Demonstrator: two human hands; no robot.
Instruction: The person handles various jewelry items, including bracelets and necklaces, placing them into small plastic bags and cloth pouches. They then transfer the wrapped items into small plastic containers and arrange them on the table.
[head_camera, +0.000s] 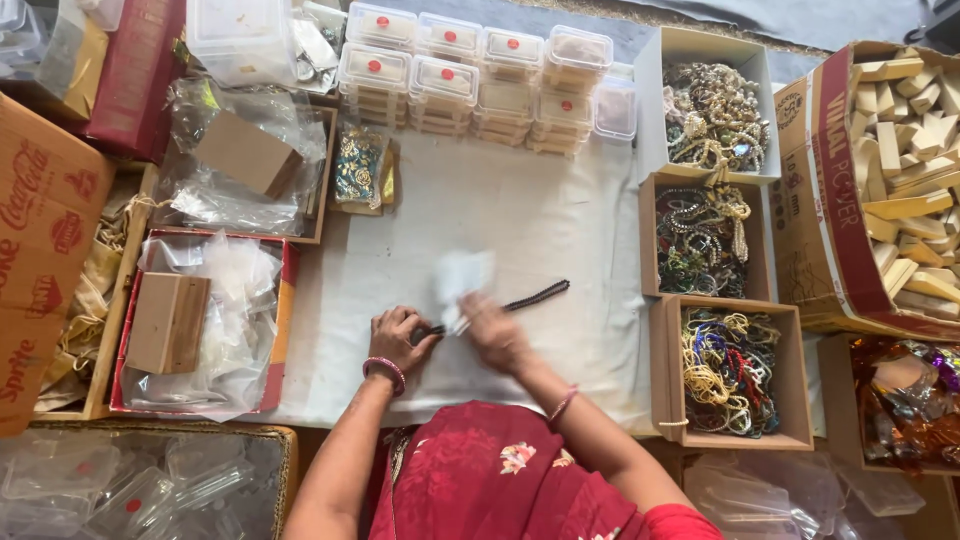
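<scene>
Both hands' fingers (420, 328) pinch the dark bead strand (535, 295).

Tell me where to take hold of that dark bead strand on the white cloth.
Probably at its free far end. The dark bead strand lies stretched flat on the white cloth, its near end under the left hand and right hand. Come from above on the right and pinch across it there.

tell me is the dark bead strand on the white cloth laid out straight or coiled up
Laid out straight: the dark bead strand runs in a line across the white cloth, from the left hand past the right hand.
</scene>
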